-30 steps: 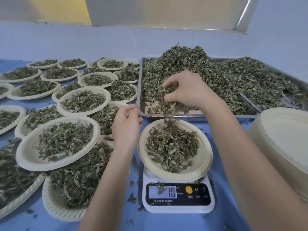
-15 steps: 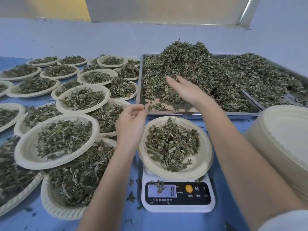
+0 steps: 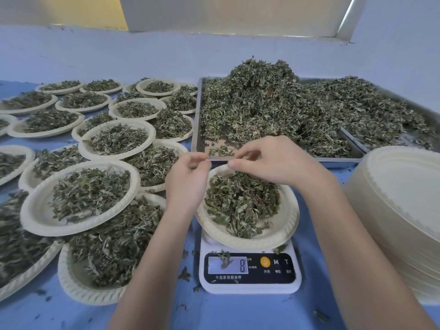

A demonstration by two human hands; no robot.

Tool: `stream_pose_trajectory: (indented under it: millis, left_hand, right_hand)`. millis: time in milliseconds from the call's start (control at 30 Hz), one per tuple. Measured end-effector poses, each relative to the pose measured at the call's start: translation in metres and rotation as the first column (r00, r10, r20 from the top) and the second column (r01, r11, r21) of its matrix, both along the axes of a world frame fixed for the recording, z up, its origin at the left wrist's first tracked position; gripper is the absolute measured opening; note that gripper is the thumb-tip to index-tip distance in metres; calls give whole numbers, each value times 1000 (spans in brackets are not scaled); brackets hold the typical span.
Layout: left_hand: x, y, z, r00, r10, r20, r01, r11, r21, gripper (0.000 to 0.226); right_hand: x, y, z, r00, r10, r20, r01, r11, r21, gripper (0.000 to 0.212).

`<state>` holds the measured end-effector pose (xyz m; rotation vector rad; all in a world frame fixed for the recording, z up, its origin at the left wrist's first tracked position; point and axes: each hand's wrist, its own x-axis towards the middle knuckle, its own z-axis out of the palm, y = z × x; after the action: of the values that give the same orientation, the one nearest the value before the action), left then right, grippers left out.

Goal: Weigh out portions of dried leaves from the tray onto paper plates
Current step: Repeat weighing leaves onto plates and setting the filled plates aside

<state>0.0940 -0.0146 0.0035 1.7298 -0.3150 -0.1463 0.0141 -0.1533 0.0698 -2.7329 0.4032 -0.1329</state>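
Item: my left hand (image 3: 188,184) and right hand (image 3: 273,160), both raised over the far rim of the paper plate (image 3: 285,225) on the scale (image 3: 250,272). Grip — thumb and forefinger of each hand pinched on opposite ends of a thin pale strand (image 3: 219,160) stretched level between them; what it is, I cannot tell.
Item: plate heaped with dried leaves (image 3: 240,201); display shows 8.
Item: metal tray (image 3: 196,129) behind the scale, piled with leaves.
Item: filled plates (image 3: 81,198) — overlapping, left across the blue table (image 3: 214,310).
Item: stack of empty plates (image 3: 400,206), right.
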Motion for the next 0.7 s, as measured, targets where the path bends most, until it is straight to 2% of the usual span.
stream_pose_trajectory:
  millis: [167, 367, 567, 700]
  left_hand:
    - [0, 1, 1, 1000, 11, -7, -11, 1000, 1, 14]
    - [3, 2, 2, 1000, 10, -22, -10, 1000, -8, 13]
    - [3, 4, 3, 1000, 10, -29, -10, 1000, -2, 11]
    - [2, 3, 3, 1000, 5, -28, -5, 1000, 2, 12]
  right_hand:
    - [-3, 4, -2, 992, 58, -108, -61, 998, -29, 50]
    - [-2, 16, -7, 984, 112, -136, -135, 974, -180, 40]
    - [-6, 14, 1, 997, 71, 15, -70, 997, -29, 20]
    - [-11, 2, 8, 990, -15, 142, -16, 977, 211, 18]
